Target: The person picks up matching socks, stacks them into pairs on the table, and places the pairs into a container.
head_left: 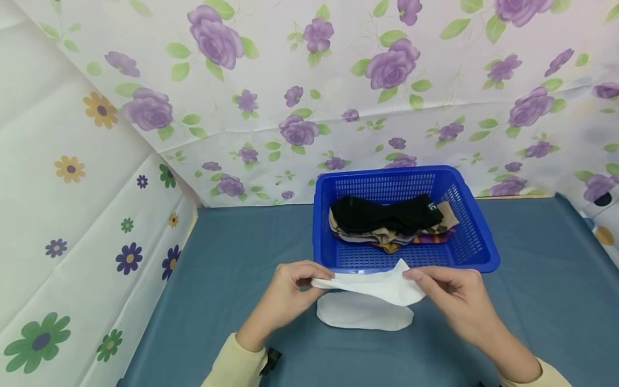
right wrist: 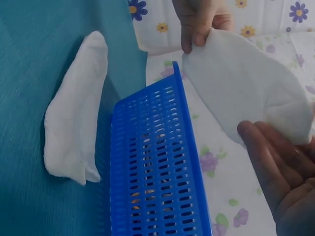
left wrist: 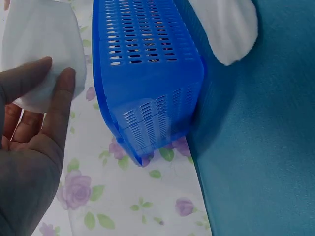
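A white sock (head_left: pixel 382 285) is stretched level between both hands, above the table just in front of the basket. My left hand (head_left: pixel 292 290) pinches its left end between thumb and fingers. At its other end, my right hand (head_left: pixel 456 295) grips the fabric with thumb and fingertips. A second white sock (head_left: pixel 362 312) lies flat on the table below the held one; the right wrist view shows this sock (right wrist: pixel 76 108) whole, apart from both hands. Behind the hands stands a blue plastic basket (head_left: pixel 406 263) holding a black sock (head_left: pixel 387 215) on top of several patterned ones.
Teal cloth (head_left: pixel 242 242) covers the table. A white sheet with purple flowers (head_left: pixel 300 129) hangs behind the basket, close to its back rim. Another flowered sheet (head_left: pixel 96 215) rises along the left side.
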`<state>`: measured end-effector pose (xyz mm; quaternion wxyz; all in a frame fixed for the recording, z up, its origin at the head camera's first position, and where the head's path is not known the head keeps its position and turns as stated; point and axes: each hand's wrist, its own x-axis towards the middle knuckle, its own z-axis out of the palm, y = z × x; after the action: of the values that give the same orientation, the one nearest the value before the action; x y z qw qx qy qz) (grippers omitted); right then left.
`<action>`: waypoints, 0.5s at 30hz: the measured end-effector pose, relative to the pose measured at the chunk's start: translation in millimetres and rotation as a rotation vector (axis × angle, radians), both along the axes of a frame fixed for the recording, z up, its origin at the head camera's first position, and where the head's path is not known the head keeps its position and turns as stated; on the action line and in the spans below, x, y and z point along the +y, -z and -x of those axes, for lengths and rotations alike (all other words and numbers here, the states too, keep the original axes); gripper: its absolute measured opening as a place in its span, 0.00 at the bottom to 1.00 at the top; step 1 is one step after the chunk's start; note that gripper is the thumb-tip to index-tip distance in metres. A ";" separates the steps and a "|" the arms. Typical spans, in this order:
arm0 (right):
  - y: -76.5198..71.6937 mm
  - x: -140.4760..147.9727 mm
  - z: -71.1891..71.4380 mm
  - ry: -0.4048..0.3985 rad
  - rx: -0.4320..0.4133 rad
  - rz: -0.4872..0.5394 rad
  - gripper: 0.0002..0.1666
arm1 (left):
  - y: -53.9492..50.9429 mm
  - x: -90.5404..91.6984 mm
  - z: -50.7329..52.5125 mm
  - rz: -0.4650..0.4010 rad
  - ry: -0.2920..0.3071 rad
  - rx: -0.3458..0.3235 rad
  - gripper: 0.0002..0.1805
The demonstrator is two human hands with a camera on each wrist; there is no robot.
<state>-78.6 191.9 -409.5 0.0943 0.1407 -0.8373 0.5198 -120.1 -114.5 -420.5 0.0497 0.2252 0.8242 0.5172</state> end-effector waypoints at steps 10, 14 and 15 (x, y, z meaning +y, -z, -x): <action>12.7 -3.0 -0.2 0.007 -0.004 -0.196 0.12 | 10.1 -6.3 -6.7 -0.011 0.032 0.057 0.07; 20.6 -5.0 -1.2 -0.043 -0.017 -0.245 0.17 | 18.3 -6.5 -10.0 0.026 0.004 0.104 0.06; 22.8 -5.7 -1.6 -0.052 -0.040 -0.262 0.17 | 20.9 -6.2 -11.0 0.048 0.004 0.112 0.06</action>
<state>-77.0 186.2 -432.3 0.0452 0.1630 -0.8958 0.4111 -109.1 -120.6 -441.3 0.0100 0.2544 0.8374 0.4837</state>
